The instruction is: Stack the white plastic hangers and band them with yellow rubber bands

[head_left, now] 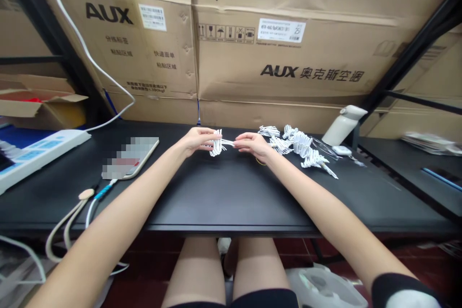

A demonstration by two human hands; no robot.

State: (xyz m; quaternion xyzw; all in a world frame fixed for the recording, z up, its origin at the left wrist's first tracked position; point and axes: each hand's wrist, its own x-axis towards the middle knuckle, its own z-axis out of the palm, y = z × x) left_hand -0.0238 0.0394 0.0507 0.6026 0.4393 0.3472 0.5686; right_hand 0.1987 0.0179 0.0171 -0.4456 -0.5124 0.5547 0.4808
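This looks like a small storeroom or warehouse workstation used for light assembly. Large flattened cardboard cartons (274,43) printed with an air-conditioner brand and shipping labels line the far wall behind a black counter (224,192). Black metal racking (415,53) stands at the right, an open cardboard box (39,101) sits far left, and loose cables (72,216) trail over the near left edge

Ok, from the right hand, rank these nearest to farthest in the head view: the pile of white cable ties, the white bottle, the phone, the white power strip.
From the right hand:
1. Pile of white cable ties, just to its right.
2. White bottle, farther right, by the boxes.
3. Phone, to the left, beyond the left hand.
4. White power strip, at the far left.
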